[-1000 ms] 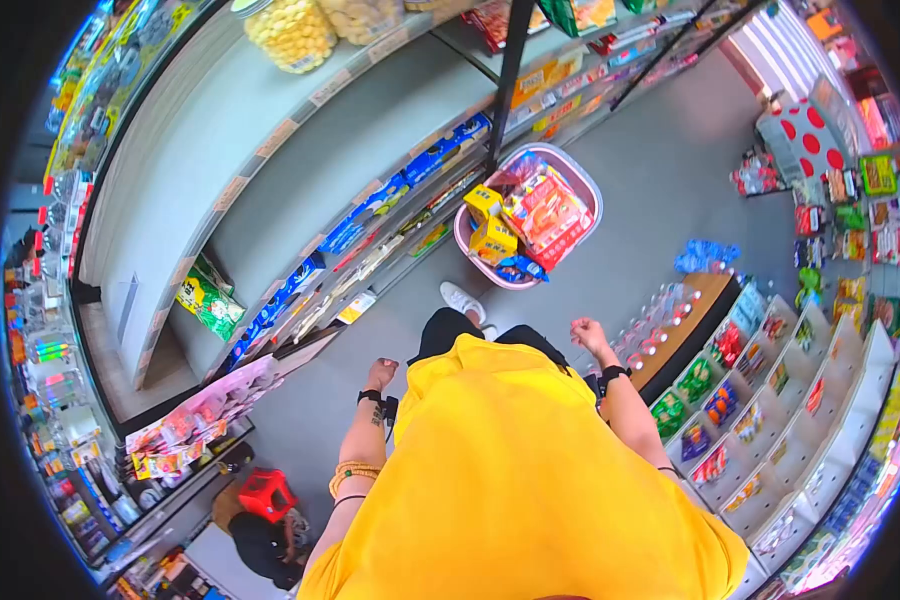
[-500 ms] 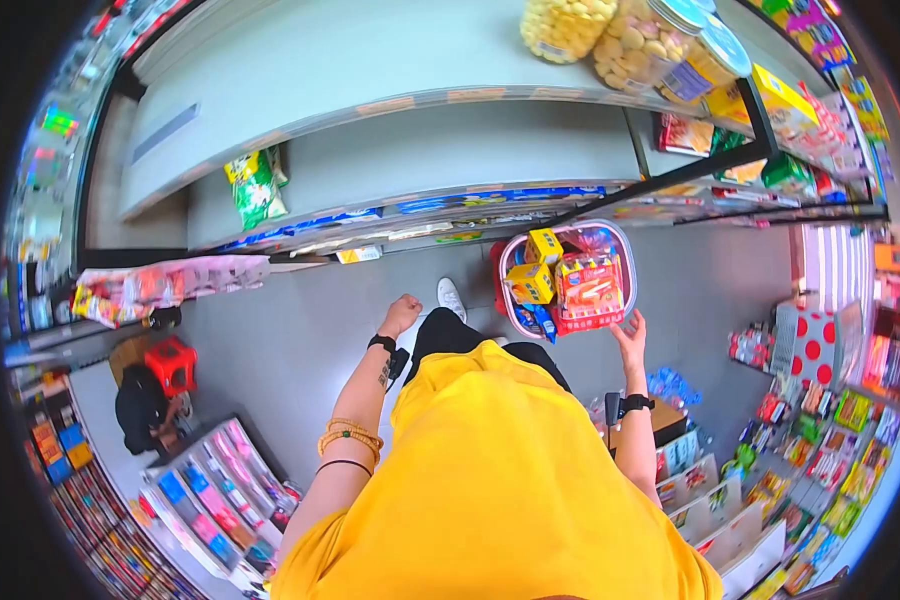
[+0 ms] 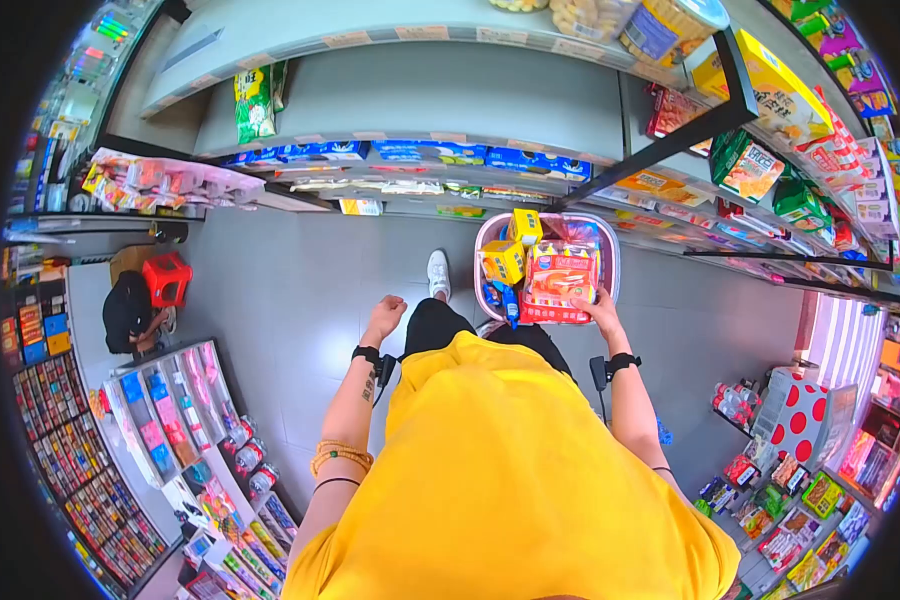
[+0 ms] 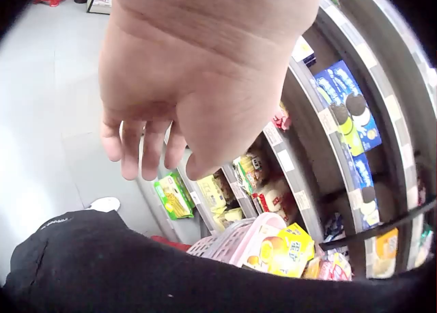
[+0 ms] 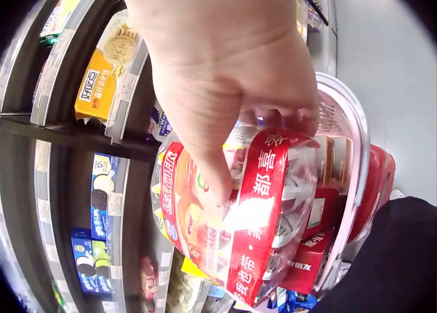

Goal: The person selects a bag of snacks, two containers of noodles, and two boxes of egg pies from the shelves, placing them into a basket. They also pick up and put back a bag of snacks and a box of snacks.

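A pink plastic basket (image 3: 613, 262) full of packaged snacks stands in front of the shelves, ahead of my body. On top of its load lies a clear and red snack package (image 5: 256, 217) with white lettering. My right hand (image 5: 232, 88) grips this package by its near edge, thumb across the printed front and fingers over the side. Yellow boxes (image 3: 503, 262) and a blue packet (image 3: 510, 305) sit in the basket's left part. My left hand (image 4: 198, 88) hangs left of the basket over the floor, fingers loosely bent, holding nothing.
Long shelves (image 3: 450, 95) run across the front, with blue cookie boxes (image 3: 430, 152) and a green bag (image 3: 255, 105). Jars (image 3: 670, 30) stand at upper right. A person (image 3: 128, 312) is by a red stool (image 3: 167, 279) at left. Something red (image 5: 382, 183) shows under the basket.
The view has turned right toward the shelves. My right hand has come from beside the bottle rack to the basket and taken hold of the snack package. The left hand stays free.
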Available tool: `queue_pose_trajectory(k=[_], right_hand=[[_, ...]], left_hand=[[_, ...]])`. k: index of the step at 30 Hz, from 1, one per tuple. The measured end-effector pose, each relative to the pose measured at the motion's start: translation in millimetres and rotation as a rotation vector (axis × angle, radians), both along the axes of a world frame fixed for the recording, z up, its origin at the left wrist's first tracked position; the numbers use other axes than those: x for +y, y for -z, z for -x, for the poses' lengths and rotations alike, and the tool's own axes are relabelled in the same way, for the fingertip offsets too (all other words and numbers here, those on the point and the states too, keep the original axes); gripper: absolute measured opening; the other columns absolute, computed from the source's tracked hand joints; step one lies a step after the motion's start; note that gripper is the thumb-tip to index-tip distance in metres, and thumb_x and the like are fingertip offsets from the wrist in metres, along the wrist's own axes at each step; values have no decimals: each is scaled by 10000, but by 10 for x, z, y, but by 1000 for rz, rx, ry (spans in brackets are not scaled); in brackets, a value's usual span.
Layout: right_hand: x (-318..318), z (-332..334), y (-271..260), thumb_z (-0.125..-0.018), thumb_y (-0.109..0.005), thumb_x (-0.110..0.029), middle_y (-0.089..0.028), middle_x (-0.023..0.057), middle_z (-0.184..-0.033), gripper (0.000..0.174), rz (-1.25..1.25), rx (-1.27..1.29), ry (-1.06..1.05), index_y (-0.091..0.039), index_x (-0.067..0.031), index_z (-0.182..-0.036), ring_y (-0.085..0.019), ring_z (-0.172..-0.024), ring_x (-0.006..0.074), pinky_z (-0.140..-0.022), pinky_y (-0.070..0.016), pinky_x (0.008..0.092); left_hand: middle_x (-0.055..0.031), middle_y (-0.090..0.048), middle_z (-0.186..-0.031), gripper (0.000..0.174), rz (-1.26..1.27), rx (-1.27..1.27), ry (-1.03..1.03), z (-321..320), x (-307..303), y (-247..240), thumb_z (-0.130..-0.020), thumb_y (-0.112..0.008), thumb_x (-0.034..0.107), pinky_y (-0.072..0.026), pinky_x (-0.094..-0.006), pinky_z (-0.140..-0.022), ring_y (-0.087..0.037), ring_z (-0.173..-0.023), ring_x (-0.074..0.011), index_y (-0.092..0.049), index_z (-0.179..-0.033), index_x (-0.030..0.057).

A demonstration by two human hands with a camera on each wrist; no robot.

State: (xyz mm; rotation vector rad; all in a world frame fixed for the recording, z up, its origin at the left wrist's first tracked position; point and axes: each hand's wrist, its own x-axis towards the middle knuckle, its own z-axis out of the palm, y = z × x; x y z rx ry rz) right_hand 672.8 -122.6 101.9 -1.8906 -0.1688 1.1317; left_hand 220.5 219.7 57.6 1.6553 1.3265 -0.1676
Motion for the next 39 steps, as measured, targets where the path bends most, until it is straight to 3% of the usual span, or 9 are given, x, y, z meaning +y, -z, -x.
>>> queue_pose_trajectory(k=[6,10,18,21,24,27,31,35,39], right_hand=[[99,-114,-239,-693,-945,-296,-670,216,-1185,937,5,33,-89,-437,124,-1359,-708,-986,243,-881,-576,331],[147,-151,-367,-647,-956,-339,-680,195,-1138,875,-8,-102,-63,-527,98,-1273,-687,-1005,237,-882,-565,347],[342,-67,-1545,-668,-937,-291,-651,168,-1188,838,-155,4,-121,-499,61,-1290,-658,-1058,211,-935,-534,338],[591,62,-1997,-699,-914,-268,-639,151,-1220,827,-313,87,-96,-482,65,-1321,-644,-1091,202,-970,-512,326],[899,150,-2185,-719,-904,-268,-630,159,-1244,866,-454,79,-73,-441,77,-1364,-622,-1145,198,-991,-501,324],[1308,174,-2446,-730,-900,-280,-630,159,-1238,878,-540,27,-3,-419,65,-1378,-616,-1156,196,-990,-499,321],[1883,114,-2810,-771,-876,-344,-641,173,-1178,863,-551,-171,46,-403,25,-1391,-651,-1066,202,-943,-513,323],[2285,-77,-2941,-802,-851,-381,-647,194,-1163,902,-610,-331,78,-351,34,-1427,-657,-1046,196,-904,-529,324],[2487,-207,-3112,-819,-833,-391,-632,202,-1220,924,-554,-342,18,-324,58,-1446,-653,-1088,207,-918,-534,326]], left_hand=[[-170,-721,-1134,419,-15,-8,86,-281,-566,-584,-924,-679,319,-540,-376,-927,-695,-1065,-295,-644,-1226,30],[-168,-712,-1158,428,-9,-91,154,-519,-611,-1015,-933,-682,327,-545,-383,-917,-697,-1058,-287,-640,-1235,27],[-125,-690,-1161,413,95,-259,411,-1499,-539,-2210,-980,-658,353,-537,-358,-915,-676,-1074,-228,-653,-1240,32],[-107,-648,-1239,517,291,-393,509,-1739,-582,-2395,-987,-661,373,-531,-370,-935,-647,-1124,-213,-544,-1347,21],[-130,-584,-1331,697,484,-794,299,-1901,-609,-2589,-968,-708,290,-527,-387,-975,-609,-1181,-213,-313,-1472,14],[-177,-520,-1389,872,383,-884,165,-2082,-394,-2918,-922,-758,154,-519,-401,-1012,-572,-1229,-226,-122,-1502,15],[-172,-512,-1413,850,124,-863,104,-2353,106,-3231,-894,-768,90,-493,-377,-1060,-559,-1262,-216,-204,-1523,-4],[-172,-575,-1350,787,130,-958,69,-2628,536,-3498,-893,-781,142,-496,-338,-1041,-592,-1224,-213,-311,-1497,-40],[-205,-578,-1340,849,0,-796,234,-2819,916,-3520,-845,-828,172,-530,-333,-988,-624,-1177,-222,-317,-1478,-74]])
